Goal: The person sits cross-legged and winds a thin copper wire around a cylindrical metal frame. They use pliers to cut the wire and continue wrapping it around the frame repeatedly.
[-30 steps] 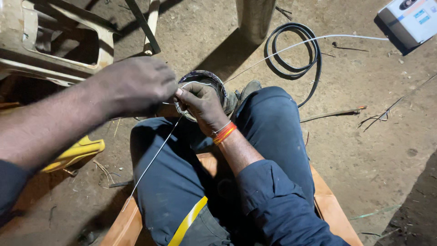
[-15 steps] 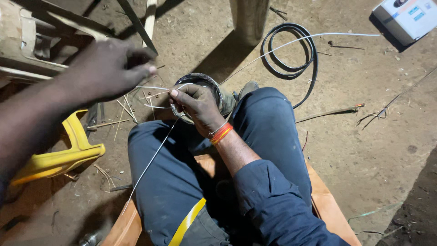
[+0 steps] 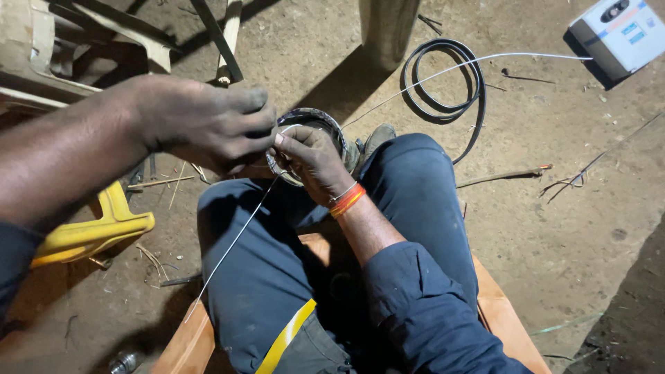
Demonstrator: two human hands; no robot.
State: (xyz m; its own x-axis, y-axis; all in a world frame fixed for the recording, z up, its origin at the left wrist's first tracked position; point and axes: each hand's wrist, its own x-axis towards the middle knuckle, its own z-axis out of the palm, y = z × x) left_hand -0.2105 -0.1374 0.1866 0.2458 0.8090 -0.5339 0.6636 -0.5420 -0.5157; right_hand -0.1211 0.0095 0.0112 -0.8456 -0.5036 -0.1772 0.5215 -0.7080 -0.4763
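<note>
Right hand (image 3: pixel 312 158): forearm rises from the lap, wrist bent forward, an orange and red thread band (image 3: pixel 346 201) at the wrist. Fingers curled shut over the near rim of a dark round wound coil ring (image 3: pixel 325 123), thumb pressed toward the left hand.

Left hand (image 3: pixel 204 121): arm reaches in from the left, palm down, knuckles up. Fingertips pinched together at the ring's left edge, touching the right thumb; what they pinch is hidden, most likely the wire.

Thin pale wire (image 3: pixel 232 244): runs from the meeting point of both hands down-left across the left thigh; a second length leads from the ring up-right toward a white box-shaped device (image 3: pixel 623 31).

Ring position: held above the knees, between both hands.

Dark blue work trousers (image 3: pixel 277 277): seated legs, on an orange wooden seat (image 3: pixel 502 305).

Black coiled cable (image 3: pixel 443 90): on the dirt floor, beyond the right knee.

Yellow plastic piece (image 3: pixel 90 232): floor, left.
</note>
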